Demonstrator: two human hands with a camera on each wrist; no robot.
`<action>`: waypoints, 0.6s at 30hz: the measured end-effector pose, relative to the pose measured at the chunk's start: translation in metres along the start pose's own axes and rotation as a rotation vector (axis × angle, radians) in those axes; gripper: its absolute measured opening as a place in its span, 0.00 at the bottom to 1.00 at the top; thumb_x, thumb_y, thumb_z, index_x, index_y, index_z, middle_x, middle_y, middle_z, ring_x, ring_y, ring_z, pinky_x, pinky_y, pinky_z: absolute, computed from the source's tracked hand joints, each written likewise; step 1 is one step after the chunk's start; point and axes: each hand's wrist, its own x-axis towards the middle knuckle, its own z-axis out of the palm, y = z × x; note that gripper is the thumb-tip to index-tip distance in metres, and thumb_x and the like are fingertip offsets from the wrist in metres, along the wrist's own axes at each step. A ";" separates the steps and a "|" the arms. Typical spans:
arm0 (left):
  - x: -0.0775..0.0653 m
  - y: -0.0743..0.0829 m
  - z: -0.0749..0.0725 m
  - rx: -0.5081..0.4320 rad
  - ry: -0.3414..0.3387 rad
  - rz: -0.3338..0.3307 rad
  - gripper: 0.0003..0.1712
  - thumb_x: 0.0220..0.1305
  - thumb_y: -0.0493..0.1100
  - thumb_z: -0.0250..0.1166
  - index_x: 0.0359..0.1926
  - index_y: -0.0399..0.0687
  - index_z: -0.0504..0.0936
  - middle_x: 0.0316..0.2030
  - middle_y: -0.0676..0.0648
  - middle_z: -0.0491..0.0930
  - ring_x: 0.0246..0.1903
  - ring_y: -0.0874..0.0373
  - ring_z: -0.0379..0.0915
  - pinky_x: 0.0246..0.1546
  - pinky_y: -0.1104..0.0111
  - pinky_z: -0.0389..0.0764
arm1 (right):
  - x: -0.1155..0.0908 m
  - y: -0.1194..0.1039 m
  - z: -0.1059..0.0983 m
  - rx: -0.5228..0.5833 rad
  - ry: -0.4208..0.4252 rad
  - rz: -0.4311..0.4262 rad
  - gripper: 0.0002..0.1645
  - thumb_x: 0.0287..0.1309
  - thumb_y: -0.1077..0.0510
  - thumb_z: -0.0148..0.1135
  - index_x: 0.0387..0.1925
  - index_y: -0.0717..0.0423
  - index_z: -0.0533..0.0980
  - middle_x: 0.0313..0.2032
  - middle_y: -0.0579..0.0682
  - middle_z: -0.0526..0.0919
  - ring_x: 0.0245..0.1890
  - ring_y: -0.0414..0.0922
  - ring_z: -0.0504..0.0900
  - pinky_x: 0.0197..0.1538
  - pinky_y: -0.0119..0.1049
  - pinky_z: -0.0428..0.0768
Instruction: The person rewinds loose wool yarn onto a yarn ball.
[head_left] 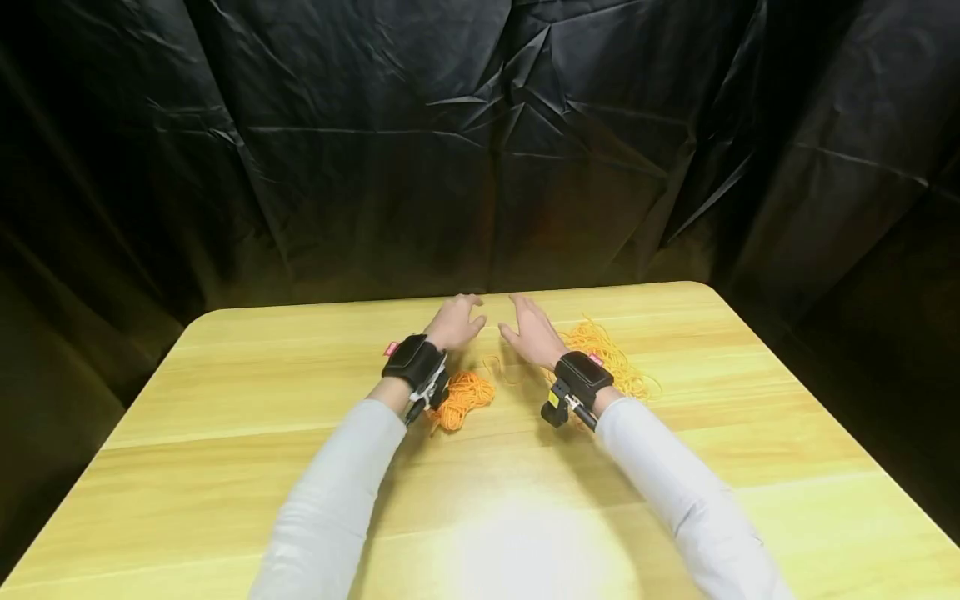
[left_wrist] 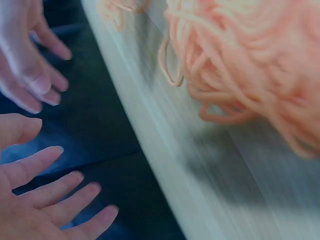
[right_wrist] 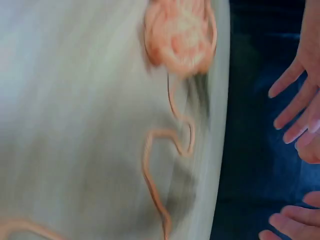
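Observation:
Both hands are held out over the far part of the table, palms turned towards each other with a gap between them. My left hand [head_left: 455, 322] has its fingers loosely extended and holds nothing. Beneath its wrist is a compact bundle of orange yarn [head_left: 465, 400], large in the left wrist view. My right hand [head_left: 534, 332] is likewise empty, fingers extended. Beside and partly behind its wrist lies a loose, tangled heap of lighter orange yarn [head_left: 606, 348]. A thin wavy strand [right_wrist: 150, 175] runs from the bundle across the tabletop in the right wrist view.
The pale wooden table [head_left: 225, 417] has rounded far corners, and its back edge runs just past the fingertips. A black creased curtain [head_left: 375, 167] hangs behind it. A bright glare spot [head_left: 525, 550] lies near the front. Each wrist wears a black strap with a small camera.

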 end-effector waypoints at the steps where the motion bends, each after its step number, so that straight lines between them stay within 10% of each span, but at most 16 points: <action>1: -0.005 -0.001 -0.001 -0.003 -0.003 0.017 0.22 0.61 0.40 0.53 0.53 0.31 0.69 0.53 0.35 0.70 0.53 0.43 0.65 0.55 0.59 0.66 | -0.003 -0.001 0.000 0.022 -0.004 -0.006 0.33 0.58 0.56 0.53 0.60 0.70 0.56 0.58 0.66 0.63 0.58 0.57 0.64 0.59 0.46 0.64; 10: -0.053 -0.004 -0.001 0.006 -0.198 -0.009 0.27 0.61 0.45 0.56 0.57 0.31 0.65 0.54 0.33 0.68 0.55 0.42 0.63 0.56 0.56 0.65 | -0.037 -0.018 0.012 0.077 -0.092 -0.069 0.28 0.57 0.56 0.55 0.56 0.67 0.64 0.53 0.63 0.70 0.49 0.55 0.73 0.50 0.45 0.74; 18: -0.086 -0.008 0.003 0.021 -0.330 -0.161 0.40 0.60 0.53 0.57 0.63 0.31 0.54 0.60 0.30 0.58 0.61 0.39 0.50 0.60 0.49 0.55 | -0.056 -0.031 0.026 0.075 -0.217 -0.129 0.29 0.56 0.56 0.56 0.56 0.68 0.63 0.54 0.64 0.69 0.52 0.55 0.71 0.54 0.44 0.71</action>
